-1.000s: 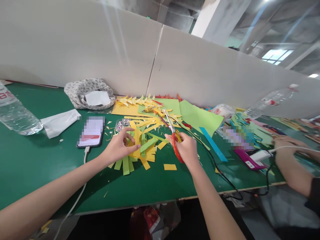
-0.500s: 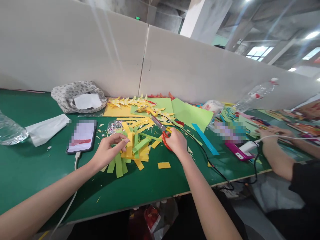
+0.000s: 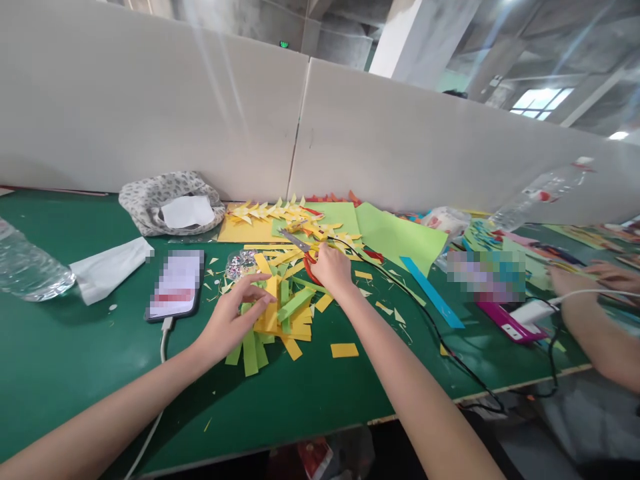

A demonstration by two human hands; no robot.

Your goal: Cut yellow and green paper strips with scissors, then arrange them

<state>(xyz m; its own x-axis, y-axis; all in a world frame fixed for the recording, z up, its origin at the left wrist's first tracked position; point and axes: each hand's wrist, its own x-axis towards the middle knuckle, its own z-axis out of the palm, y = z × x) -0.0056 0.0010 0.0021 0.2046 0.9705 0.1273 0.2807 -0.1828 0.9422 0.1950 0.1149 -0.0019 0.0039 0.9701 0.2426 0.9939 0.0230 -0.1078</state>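
Observation:
My left hand (image 3: 234,313) rests on a pile of yellow and green paper strips (image 3: 280,310) on the green table, its fingers pinching a yellow strip. My right hand (image 3: 331,267) is farther out, curled round the red handles of a pair of scissors (image 3: 300,248). The grey blades point left and lie low over the yellow cuttings. A loose yellow rectangle (image 3: 345,350) lies near my right forearm.
A phone (image 3: 176,284) on a white cable lies left of the pile, with a plastic bottle (image 3: 27,267), white tissue (image 3: 110,259) and spotted pouch (image 3: 170,200) beyond. Green sheets (image 3: 400,233) and a black cable lie to the right. Another person's arms (image 3: 595,320) work at the right edge.
My right hand carried the scissors away from me and leftward, lowering them onto the yellow cuttings. My left hand stayed on the strip pile.

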